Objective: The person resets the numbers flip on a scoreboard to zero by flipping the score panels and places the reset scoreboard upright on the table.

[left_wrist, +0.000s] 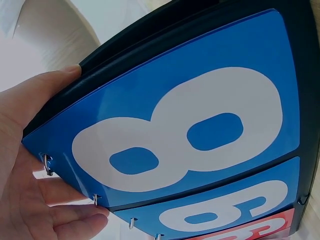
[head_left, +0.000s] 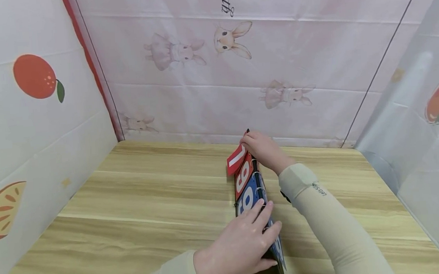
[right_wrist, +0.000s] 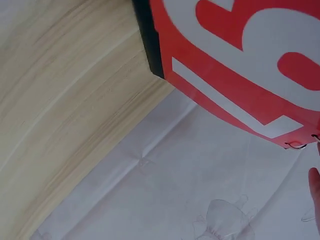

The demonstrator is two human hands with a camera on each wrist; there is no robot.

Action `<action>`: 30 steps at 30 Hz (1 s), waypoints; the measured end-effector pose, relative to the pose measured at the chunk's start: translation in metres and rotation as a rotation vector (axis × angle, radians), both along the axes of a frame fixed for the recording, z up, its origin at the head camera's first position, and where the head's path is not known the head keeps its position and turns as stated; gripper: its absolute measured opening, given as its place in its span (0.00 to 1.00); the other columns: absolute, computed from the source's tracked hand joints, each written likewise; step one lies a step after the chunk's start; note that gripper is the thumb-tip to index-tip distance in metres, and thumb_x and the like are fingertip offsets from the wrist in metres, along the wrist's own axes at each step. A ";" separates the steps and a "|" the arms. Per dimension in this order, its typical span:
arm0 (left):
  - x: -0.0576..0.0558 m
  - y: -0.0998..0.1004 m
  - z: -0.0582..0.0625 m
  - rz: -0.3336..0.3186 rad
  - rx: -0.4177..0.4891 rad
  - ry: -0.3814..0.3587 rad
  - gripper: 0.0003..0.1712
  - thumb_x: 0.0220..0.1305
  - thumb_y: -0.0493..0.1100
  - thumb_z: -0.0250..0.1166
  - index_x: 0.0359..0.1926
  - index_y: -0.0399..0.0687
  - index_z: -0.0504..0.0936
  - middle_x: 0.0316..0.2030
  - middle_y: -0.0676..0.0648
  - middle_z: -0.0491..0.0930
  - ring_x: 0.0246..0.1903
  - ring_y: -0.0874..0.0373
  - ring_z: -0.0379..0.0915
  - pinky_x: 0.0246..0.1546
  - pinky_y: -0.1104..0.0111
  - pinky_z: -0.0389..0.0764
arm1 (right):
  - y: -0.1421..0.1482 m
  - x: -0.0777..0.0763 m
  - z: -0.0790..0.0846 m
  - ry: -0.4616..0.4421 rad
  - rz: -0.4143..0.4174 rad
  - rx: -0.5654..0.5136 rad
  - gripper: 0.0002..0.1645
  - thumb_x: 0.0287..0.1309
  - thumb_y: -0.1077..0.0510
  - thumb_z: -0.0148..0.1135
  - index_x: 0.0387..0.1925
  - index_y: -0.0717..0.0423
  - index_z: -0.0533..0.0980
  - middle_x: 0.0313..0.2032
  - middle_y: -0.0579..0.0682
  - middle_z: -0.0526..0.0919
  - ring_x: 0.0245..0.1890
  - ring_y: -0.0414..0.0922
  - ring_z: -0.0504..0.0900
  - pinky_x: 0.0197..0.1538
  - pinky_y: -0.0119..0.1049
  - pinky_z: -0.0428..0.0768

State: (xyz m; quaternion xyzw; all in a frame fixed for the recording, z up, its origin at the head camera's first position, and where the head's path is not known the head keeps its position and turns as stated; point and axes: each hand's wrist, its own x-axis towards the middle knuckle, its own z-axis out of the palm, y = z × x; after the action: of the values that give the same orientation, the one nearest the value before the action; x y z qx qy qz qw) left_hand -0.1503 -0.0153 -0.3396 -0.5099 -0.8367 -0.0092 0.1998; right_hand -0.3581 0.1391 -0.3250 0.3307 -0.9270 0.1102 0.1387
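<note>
A tabletop flip scoreboard (head_left: 247,181) with a black frame stands lengthwise before me, its red and blue number cards hung on metal rings. At its near end my left hand (head_left: 240,244) holds the frame: the thumb (left_wrist: 65,77) lies along the black end, and the fingers reach over the ringed top edge beside a blue card with an 8 (left_wrist: 185,130). My right hand (head_left: 264,148) is at the far end, pinching the red card with a 1 (head_left: 237,159), which tilts out from the frame. Only a fingertip (right_wrist: 314,185) of it shows in the right wrist view.
The scoreboard stands on a wood-grain table (head_left: 152,218). Behind the table hangs a pale pink cloth (head_left: 186,105) printed with rabbits. A white cloth with fruit prints (head_left: 37,137) covers the left side, and another pale sheet (head_left: 426,148) hangs on the right.
</note>
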 end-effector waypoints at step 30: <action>0.000 0.000 0.001 -0.014 -0.005 -0.003 0.38 0.51 0.67 0.62 0.56 0.46 0.74 0.59 0.34 0.68 0.58 0.41 0.64 0.56 0.58 0.72 | 0.016 0.010 -0.056 -1.028 -0.240 -0.917 0.46 0.61 0.26 0.25 0.56 0.60 0.66 0.35 0.51 0.75 0.31 0.43 0.76 0.31 0.35 0.77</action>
State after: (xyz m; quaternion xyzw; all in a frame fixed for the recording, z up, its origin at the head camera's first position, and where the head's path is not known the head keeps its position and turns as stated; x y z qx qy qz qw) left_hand -0.1506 -0.0150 -0.3387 -0.5162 -0.8334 -0.0092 0.1971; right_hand -0.3484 0.1553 -0.3807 0.0400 -0.7651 0.6167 -0.1807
